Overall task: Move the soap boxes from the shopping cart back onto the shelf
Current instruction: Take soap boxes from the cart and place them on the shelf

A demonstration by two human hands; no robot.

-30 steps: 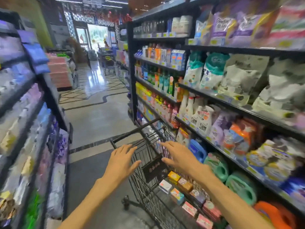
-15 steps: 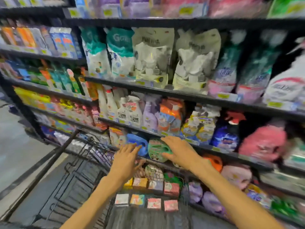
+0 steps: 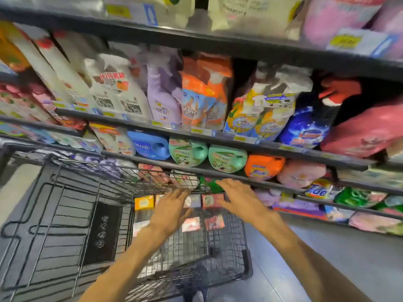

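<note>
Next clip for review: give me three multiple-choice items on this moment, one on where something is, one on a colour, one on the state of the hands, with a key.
1. Where are the soap boxes?
A. In the shopping cart
B. On the floor
C. On the top shelf

2. What colour is the Tide jug right of the two mint-green jugs?
A. Black
B. Orange
C. White

3. What are the two hands doing?
A. Each grips a box
B. Both grip the cart handle
C. Both reach open over the boxes

Key: 1 A, the boxes lie in rows inside the wire basket. 2 B, its body is orange. 3 C, the left hand and right hand have spread fingers holding nothing.
</note>
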